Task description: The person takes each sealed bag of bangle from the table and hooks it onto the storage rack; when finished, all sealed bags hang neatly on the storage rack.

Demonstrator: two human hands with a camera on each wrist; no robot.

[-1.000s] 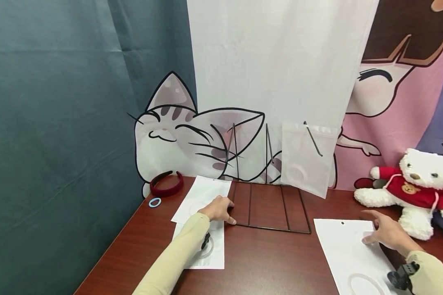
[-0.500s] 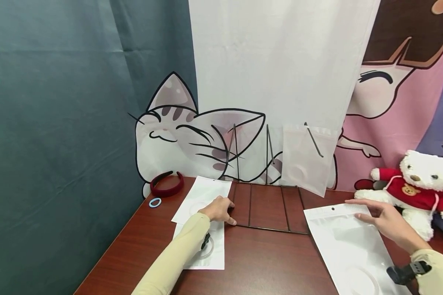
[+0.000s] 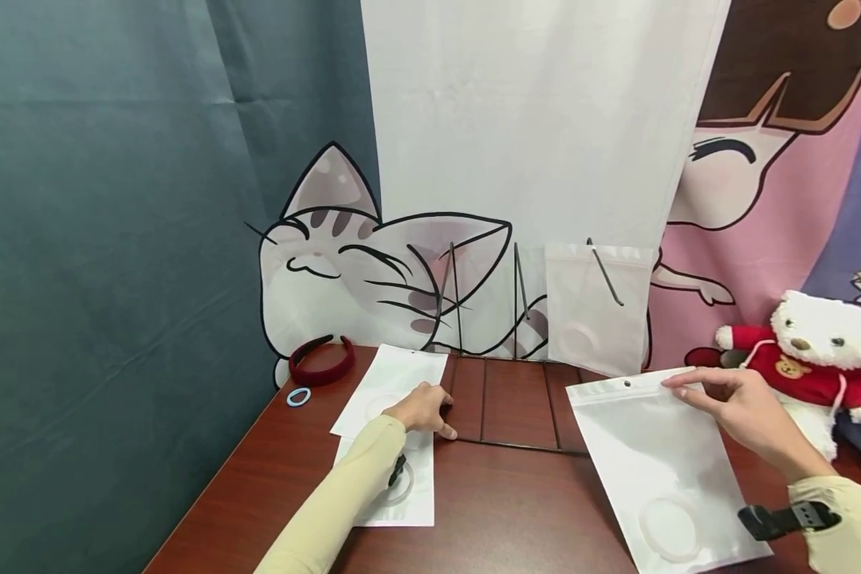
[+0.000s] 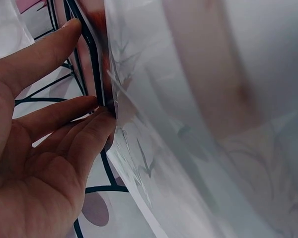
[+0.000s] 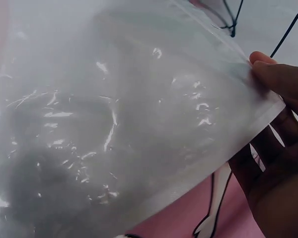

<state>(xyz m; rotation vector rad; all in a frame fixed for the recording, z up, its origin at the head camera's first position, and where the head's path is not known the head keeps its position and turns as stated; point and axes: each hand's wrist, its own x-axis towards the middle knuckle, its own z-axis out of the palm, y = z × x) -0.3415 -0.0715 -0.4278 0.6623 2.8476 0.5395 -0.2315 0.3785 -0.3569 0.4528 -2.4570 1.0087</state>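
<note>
In the head view my right hand (image 3: 746, 410) pinches the top right corner of a white zip bag (image 3: 646, 446), lifted and tilted above the table. A round ring shows in the bag's lower part. Thumb and fingertips grip the bag's edge (image 5: 188, 183) in the right wrist view. My left hand (image 3: 419, 408) rests at the left side of a black wire display rack (image 3: 502, 443), thumb and fingers spread and touching its wire (image 4: 95, 59). Under the left forearm lie white zip bags (image 3: 396, 371). Another zip bag (image 3: 581, 319) hangs on the rack's right hook.
A dark red headband (image 3: 323, 373) and a light blue ring (image 3: 299, 397) lie at the table's back left. To the right sits a white plush bear (image 3: 803, 367) in red. Printed curtains (image 3: 545, 119) hang behind the table (image 3: 516, 518).
My right hand has raised the zip bag off the table and carried it left and toward the rack. The left hand stays at the rack. The hanging bag sways slightly.
</note>
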